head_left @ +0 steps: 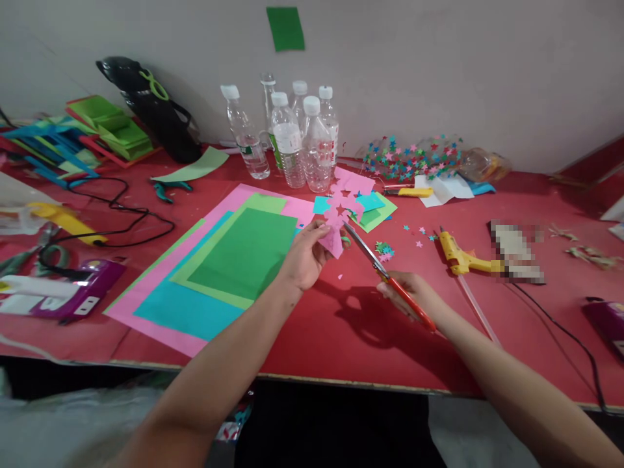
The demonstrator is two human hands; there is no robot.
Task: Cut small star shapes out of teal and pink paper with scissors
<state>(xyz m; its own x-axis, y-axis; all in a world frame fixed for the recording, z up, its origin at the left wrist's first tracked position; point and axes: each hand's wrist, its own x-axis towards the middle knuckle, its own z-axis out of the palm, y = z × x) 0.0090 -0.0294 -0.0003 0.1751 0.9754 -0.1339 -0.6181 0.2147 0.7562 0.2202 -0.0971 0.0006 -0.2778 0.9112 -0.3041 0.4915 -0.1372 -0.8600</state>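
My left hand (308,255) pinches a sheet of pink paper (333,238) above the red table. Star-shaped holes are cut through the upper part of this paper. In my right hand (407,296) is a pair of scissors (374,261) with red handles. The blades point up and left, their tips right by the paper's edge; whether they touch it I cannot tell. Below the blades lies a small heap of cut paper stars (385,249). Sheets of green paper (244,250), over blue and pink ones, are stacked beside my left forearm.
Several plastic bottles (318,146) stand against the wall. A clear container with colored stars (412,157) lies at the back. On the right is a yellow glue gun (455,255) with its cord; a purple power strip (90,292) is at left. A black bottle (156,114) leans behind.
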